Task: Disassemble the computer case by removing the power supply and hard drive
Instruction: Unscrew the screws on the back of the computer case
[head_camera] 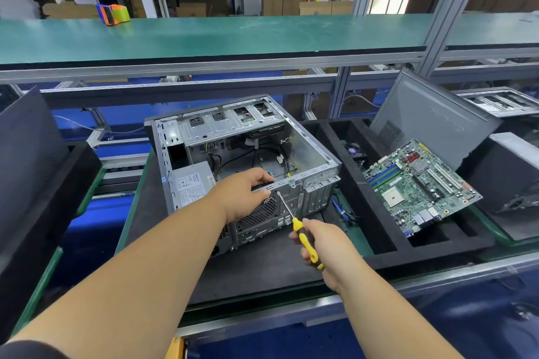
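progress: early, we reckon | left hand fingers curl over the case rear rim | right hand grips the screwdriver, tip just beside those fingers | power supply still seated left of them | hard drive not visible | motherboard already out

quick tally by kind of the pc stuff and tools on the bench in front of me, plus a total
Open computer case: 1
Power supply, in the case: 1
Motherboard, out on the foam tray: 1
Loose side panel: 1
Screwdriver, in the right hand: 1
Total: 5
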`<state>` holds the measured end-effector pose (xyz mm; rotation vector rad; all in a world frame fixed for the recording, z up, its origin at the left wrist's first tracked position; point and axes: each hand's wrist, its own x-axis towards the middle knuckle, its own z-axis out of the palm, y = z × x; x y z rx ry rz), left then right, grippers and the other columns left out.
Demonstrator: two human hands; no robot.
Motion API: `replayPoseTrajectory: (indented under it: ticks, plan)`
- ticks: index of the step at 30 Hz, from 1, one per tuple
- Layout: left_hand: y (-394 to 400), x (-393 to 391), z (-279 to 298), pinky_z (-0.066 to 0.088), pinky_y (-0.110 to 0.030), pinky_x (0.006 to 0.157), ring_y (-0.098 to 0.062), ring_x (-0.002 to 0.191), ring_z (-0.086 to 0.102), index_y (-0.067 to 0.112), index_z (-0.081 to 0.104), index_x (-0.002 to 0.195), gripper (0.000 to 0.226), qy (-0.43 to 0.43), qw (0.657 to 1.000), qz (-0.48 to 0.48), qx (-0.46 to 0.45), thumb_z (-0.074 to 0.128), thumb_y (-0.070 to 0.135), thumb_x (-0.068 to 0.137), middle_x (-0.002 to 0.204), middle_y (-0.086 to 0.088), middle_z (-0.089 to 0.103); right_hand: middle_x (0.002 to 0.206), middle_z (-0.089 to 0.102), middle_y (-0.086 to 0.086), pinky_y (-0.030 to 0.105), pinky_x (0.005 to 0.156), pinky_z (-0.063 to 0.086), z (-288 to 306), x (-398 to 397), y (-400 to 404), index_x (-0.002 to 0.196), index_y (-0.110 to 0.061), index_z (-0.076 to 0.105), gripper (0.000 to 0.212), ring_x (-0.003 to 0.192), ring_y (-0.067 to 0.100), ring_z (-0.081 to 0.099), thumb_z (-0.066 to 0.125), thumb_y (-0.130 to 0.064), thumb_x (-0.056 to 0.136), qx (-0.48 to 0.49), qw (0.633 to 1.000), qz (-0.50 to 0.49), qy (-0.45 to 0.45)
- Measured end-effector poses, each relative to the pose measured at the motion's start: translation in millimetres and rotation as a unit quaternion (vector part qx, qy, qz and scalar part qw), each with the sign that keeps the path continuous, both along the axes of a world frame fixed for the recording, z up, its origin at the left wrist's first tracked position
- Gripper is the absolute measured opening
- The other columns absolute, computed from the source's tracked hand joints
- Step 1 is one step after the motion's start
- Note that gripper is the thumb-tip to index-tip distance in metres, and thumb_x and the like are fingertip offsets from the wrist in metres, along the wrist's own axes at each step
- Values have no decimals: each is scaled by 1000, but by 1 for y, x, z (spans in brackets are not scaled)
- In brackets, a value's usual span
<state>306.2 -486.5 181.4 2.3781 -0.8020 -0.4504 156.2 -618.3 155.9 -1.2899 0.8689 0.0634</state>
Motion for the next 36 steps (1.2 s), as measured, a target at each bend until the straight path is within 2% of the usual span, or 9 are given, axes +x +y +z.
replayPoseTrajectory:
  ticks: [3,7,12,16,18,21,24,31,36]
  plan:
    - [0,0,0,45,-38,101,-9,111,59,41,58,119,25,3,1000,-1,-1,56,34,96,122,21,64,76,65,7,28,54,39,-4,-2,-2,84,-7,66,27,48,13,48,57,-29,98,-62,998,9,-9]
    - [-1,1,0,43,-38,104,-9,114,58,41,59,120,25,8,1000,-4,-4,57,33,95,123,19,64,62,47,-2,23,45,36,-7,-5,-4,81,-11,55,26,44,11,48,65,-31,93,-118,991,22,-56]
    - [-1,1,1,44,-39,103,-8,115,58,43,58,119,25,4,1000,-2,1,56,35,95,124,19,63,64,46,1,28,56,35,-8,0,-1,77,-16,44,33,57,18,42,68,-34,90,-193,980,32,-40]
    - [-1,0,1,44,-38,103,-9,115,58,42,58,119,25,7,1000,-6,0,56,34,96,124,18,64,70,50,0,29,53,31,-3,1,2,79,-18,43,33,59,16,42,70,-36,87,-279,959,47,-14]
    - [-1,0,1,43,-36,103,-9,116,58,40,59,120,26,9,1000,-5,-6,56,32,96,125,17,64,73,52,1,28,53,32,0,2,4,82,-17,45,31,60,16,42,68,-37,88,-251,966,63,-2]
    - [-1,-1,1,43,-34,102,-8,115,59,39,58,121,26,10,1000,-1,-8,56,32,96,125,17,64,75,59,2,23,47,30,5,2,7,82,-14,57,29,54,14,42,60,-41,94,-131,989,67,25]
    - [-1,-1,0,43,-36,103,-8,114,59,40,58,121,26,6,1000,0,-5,56,33,96,125,18,64,67,63,-1,20,46,29,7,3,8,72,-13,64,37,47,8,41,52,-34,100,-59,996,55,35]
    - [0,-2,1,44,-36,102,-9,114,59,41,57,121,25,0,1000,-2,1,55,34,96,126,19,64,81,65,2,19,42,38,0,-7,1,83,-13,56,20,41,9,46,62,-28,95,-127,989,55,-48]
    - [0,-2,2,43,-36,103,-8,117,57,41,57,121,25,-3,1000,0,0,55,34,96,128,18,63,75,66,0,24,49,39,-4,-7,2,84,-13,58,23,43,8,44,63,-33,92,-148,987,44,-35]
